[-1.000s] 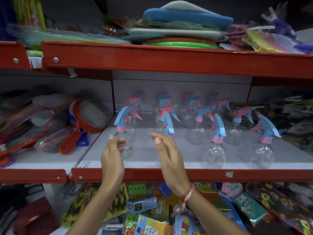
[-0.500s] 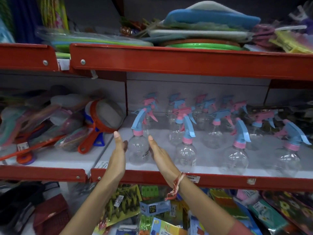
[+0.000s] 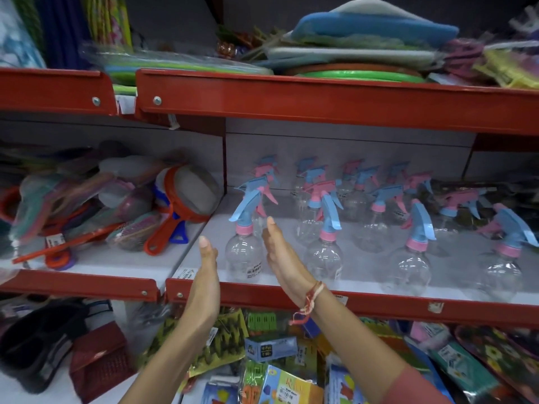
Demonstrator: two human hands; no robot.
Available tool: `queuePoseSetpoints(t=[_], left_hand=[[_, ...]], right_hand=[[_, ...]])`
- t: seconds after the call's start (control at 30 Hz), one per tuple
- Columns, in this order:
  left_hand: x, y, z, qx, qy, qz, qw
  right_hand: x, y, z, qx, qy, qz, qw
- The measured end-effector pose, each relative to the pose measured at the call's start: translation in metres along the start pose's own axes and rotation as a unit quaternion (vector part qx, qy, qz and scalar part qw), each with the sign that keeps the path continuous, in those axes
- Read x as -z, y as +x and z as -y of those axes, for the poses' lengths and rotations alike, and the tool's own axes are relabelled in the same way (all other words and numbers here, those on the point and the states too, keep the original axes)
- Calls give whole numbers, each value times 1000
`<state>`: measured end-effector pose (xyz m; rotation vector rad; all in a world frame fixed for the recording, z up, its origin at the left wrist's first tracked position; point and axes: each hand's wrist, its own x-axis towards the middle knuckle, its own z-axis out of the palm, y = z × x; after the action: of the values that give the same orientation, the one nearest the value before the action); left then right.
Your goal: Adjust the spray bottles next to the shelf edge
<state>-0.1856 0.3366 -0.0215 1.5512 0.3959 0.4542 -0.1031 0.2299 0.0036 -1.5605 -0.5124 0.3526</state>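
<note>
Beside shelf edge [image 3: 262, 293], hands [image 3: 208, 266] flank bottle [image 3: 244, 255]

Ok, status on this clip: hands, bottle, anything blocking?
Left hand and right hand open, flanking clear plastic spray bottle with blue trigger. Contact unclear. Neighbouring clear spray bottle close right.

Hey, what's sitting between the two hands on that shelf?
In the head view, a clear spray bottle with a blue trigger stands between the left hand and the right hand.
</note>
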Motion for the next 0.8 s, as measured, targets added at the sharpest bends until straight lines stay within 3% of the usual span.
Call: queuePoseSetpoints(t=[0.2,0.63,0.7,0.8], left_hand=[[0,-2,-4,18,1,43,999],[3,21,-15,11,-11,57,998],[2,19,-13,10,-7,42,999],[-4,7,-9,-35,24,-56,998]], right_hand=[[-6,-10,-3,-9,-8,26,1000],[-4,-34,-5,-17,-18,49,999],[1,-37,-5,-14,-20,45,999],[14,-50,-6,8,-30,24,999]])
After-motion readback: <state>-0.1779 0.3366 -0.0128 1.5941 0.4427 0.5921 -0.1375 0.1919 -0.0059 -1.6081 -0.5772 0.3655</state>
